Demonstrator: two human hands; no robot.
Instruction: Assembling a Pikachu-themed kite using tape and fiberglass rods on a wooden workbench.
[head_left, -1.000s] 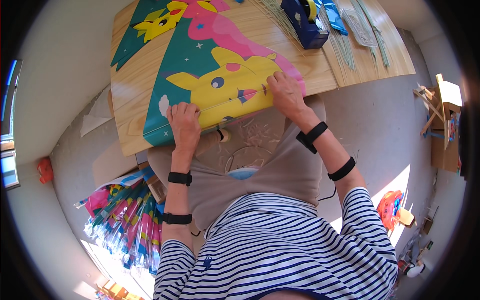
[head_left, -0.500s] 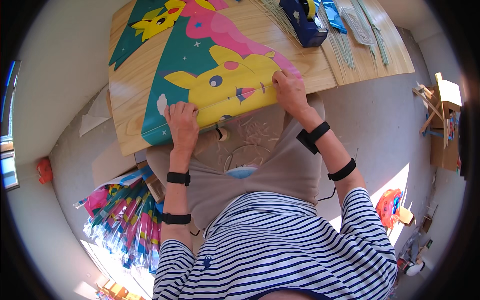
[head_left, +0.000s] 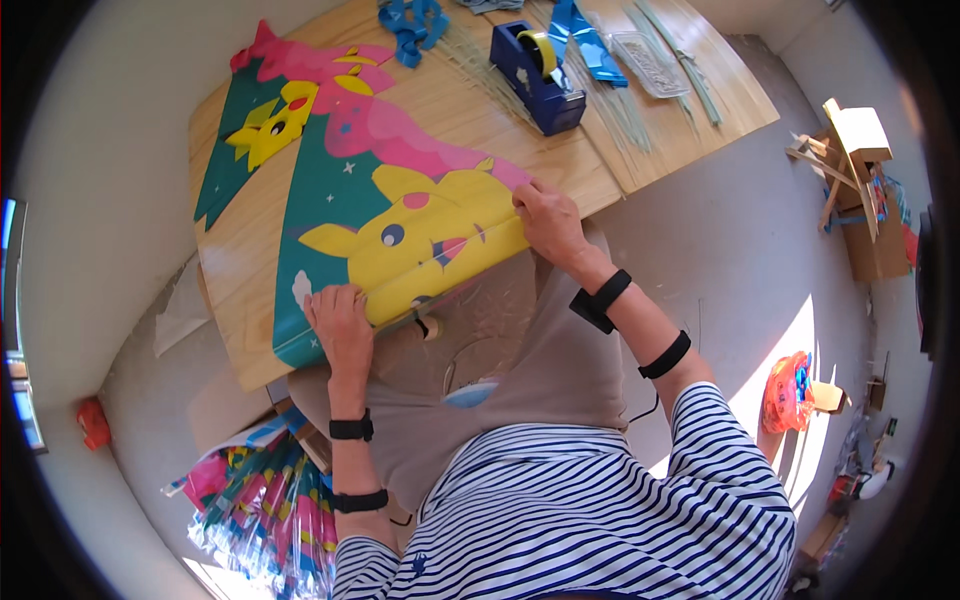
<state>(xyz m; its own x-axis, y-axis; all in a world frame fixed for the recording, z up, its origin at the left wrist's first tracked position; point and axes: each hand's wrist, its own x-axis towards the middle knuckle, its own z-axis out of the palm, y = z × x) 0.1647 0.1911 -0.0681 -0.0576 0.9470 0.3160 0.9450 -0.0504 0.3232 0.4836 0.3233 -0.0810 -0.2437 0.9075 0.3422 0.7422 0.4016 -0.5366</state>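
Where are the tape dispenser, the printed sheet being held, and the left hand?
Tape dispenser [head_left: 549,100]: head view, on its blue body.
Held printed sheet [head_left: 420,230]: head view, on its yellow area.
Left hand [head_left: 341,322]: head view, on its back.

Printed sheet [head_left: 385,268] looks smooth plas., w/ slight sheen; surface [head_left: 240,300] is smooth wood, semi-gloss; tape dispenser [head_left: 560,108] glossy plas.; tray [head_left: 652,68] clear plas.; shirt [head_left: 600,510] matt cloth.

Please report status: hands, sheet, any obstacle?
Left hand, right hand on printed sheet's near edge. Sheet lies on table. No obstacle seen; tape dispenser apart.
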